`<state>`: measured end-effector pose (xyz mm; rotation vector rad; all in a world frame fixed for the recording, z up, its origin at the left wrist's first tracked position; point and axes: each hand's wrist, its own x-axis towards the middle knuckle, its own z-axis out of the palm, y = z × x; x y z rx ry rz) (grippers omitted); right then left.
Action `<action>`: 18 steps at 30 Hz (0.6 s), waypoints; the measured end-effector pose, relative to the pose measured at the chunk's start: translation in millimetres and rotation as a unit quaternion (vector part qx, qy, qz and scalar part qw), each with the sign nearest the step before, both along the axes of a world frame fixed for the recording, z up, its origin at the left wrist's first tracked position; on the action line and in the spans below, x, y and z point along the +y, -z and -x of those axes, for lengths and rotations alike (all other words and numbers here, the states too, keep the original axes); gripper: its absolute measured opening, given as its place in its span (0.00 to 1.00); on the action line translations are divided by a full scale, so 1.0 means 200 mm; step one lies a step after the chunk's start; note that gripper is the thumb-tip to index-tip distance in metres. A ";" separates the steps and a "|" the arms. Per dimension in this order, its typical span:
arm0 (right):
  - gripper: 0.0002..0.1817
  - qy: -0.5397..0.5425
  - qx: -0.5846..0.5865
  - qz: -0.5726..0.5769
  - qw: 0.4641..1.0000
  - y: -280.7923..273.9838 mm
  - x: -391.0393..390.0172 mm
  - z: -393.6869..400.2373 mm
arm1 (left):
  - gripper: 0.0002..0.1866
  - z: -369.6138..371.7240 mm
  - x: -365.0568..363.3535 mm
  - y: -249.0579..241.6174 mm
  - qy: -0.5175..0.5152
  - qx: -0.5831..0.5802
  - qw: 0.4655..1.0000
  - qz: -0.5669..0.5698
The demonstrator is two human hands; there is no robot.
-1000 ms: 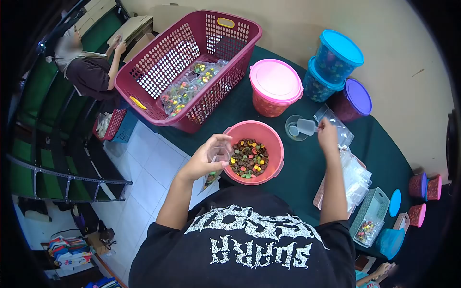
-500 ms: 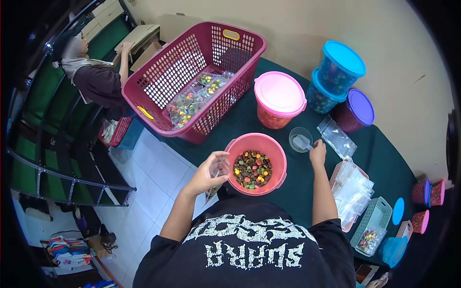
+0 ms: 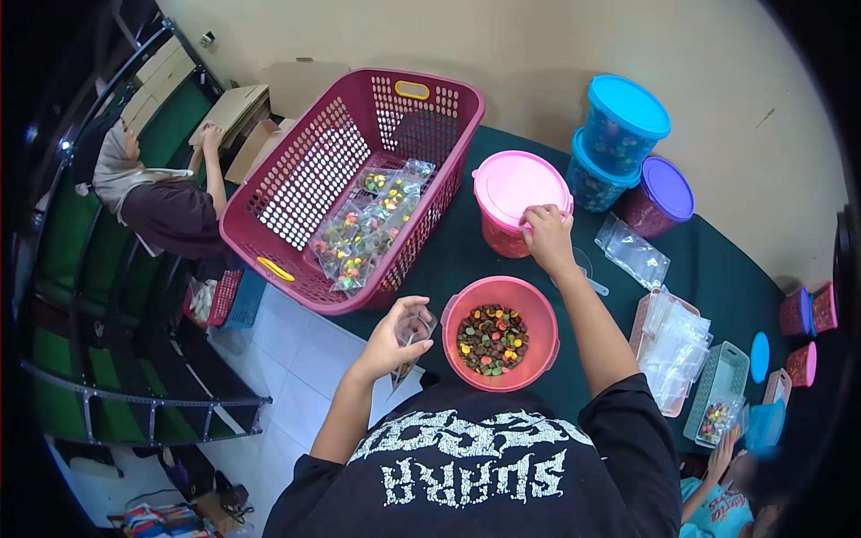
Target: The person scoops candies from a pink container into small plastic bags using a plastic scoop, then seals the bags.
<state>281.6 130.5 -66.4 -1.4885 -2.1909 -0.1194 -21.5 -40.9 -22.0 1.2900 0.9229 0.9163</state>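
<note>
My left hand (image 3: pixel 395 345) is closed around a clear plastic bag (image 3: pixel 415 326), its mouth open and some brown and coloured pieces low inside. Just right of it, a pink tub (image 3: pixel 543 334) holds brown kibble mixed with yellow, green and red pieces. My right hand (image 3: pixel 547 235) grips the rim of the pink lid (image 3: pixel 520 184), which sits on a pink bucket (image 3: pixel 500 235). Partly hidden behind my right forearm, a clear scoop (image 3: pixel 596 287) lies on the green tablecloth, its handle showing.
A maroon basket (image 3: pixel 260 215) holds several filled bags. Blue-lidded buckets (image 3: pixel 619 148), a purple-lidded bucket (image 3: pixel 659 202), empty bags (image 3: pixel 673 350) and a green basket (image 3: pixel 717 381) stand rightward. One person (image 3: pixel 170 202) is at the left, another (image 3: pixel 717 493) at the lower right.
My right hand has let go of the scoop's handle and moved up and left onto the pink lid. My left hand still holds the bag. The whole view has shifted slightly.
</note>
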 end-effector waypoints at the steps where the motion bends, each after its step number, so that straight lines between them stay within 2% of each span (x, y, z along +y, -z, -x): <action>1: 0.11 0.005 -0.001 0.001 1.000 -0.01 0.00 0.01 | 0.34 0.03 0.01 0.01 0.005 -0.001 1.000 0.001; 4: 0.09 0.007 -0.022 -0.017 1.000 -0.01 -0.01 0.04 | 0.34 0.09 0.02 0.04 0.003 -0.005 1.000 0.029; 7: 0.08 0.015 0.025 -0.057 0.998 0.01 -0.02 0.05 | 0.34 0.10 0.06 0.08 0.018 -0.021 0.998 0.051; 9: 0.07 0.019 -0.044 -0.035 0.998 0.01 0.00 0.04 | 0.34 0.07 0.11 0.08 0.038 -0.014 0.998 0.050; 11: 0.06 0.021 -0.056 -0.043 0.997 -0.01 -0.06 0.02 | 0.34 0.03 0.14 0.03 0.047 0.006 0.998 0.034; 13: 0.06 0.004 -0.008 -0.064 0.998 -0.10 -0.21 0.02 | 0.35 0.01 0.16 0.00 0.054 0.003 0.998 0.034; 16: 0.07 -0.018 -0.002 -0.062 0.998 -0.22 -0.59 0.03 | 0.35 -0.01 0.16 -0.02 0.036 -0.016 0.999 0.023; 18: 0.09 -0.044 -0.012 -0.007 0.999 -0.27 -0.85 0.03 | 0.35 -0.01 0.16 0.02 0.018 -0.015 1.000 0.009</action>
